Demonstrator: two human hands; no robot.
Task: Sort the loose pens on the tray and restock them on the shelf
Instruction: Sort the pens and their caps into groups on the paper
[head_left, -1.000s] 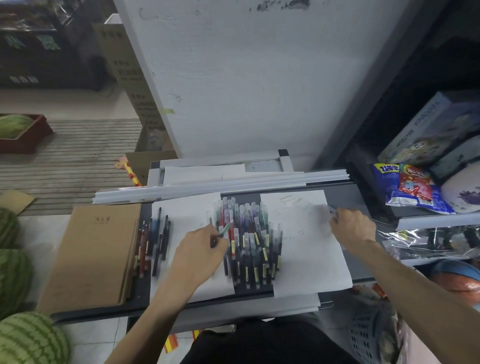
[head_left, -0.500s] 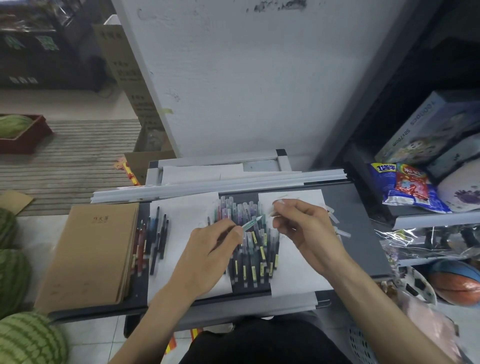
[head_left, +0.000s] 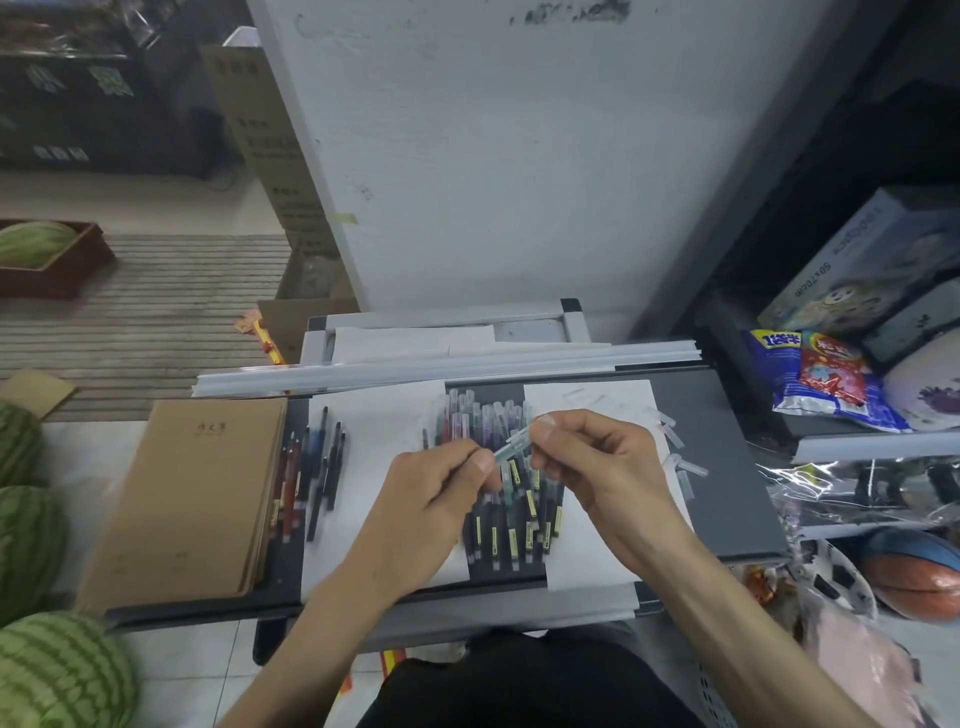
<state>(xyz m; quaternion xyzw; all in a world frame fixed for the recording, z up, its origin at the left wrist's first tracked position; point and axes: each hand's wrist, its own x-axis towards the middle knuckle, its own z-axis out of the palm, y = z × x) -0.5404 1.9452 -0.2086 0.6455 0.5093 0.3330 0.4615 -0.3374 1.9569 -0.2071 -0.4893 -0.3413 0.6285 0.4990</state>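
A dark tray (head_left: 727, 467) holds white paper sheets and a dense pile of coloured pens (head_left: 498, 499) in its middle. My left hand (head_left: 431, 499) grips one teal pen (head_left: 506, 451) by its barrel above the pile. My right hand (head_left: 592, 467) pinches a clear cap (head_left: 524, 436) at that pen's upper end. Both hands meet over the pile. A smaller row of dark and red pens (head_left: 311, 467) lies at the left of the tray. Several loose clear caps (head_left: 675, 462) lie on the right paper sheet.
A brown notebook (head_left: 192, 493) rests on the tray's left end. Long white strips (head_left: 441, 366) lie along the back edge. A shelf (head_left: 872, 441) at the right holds snack bags and boxes. Watermelons (head_left: 47, 670) sit on the floor at left; a basketball (head_left: 914, 571) lies low right.
My right hand came from the tray's right side to the middle with a clear cap and now meets the pen that my left hand lifted from the pile.
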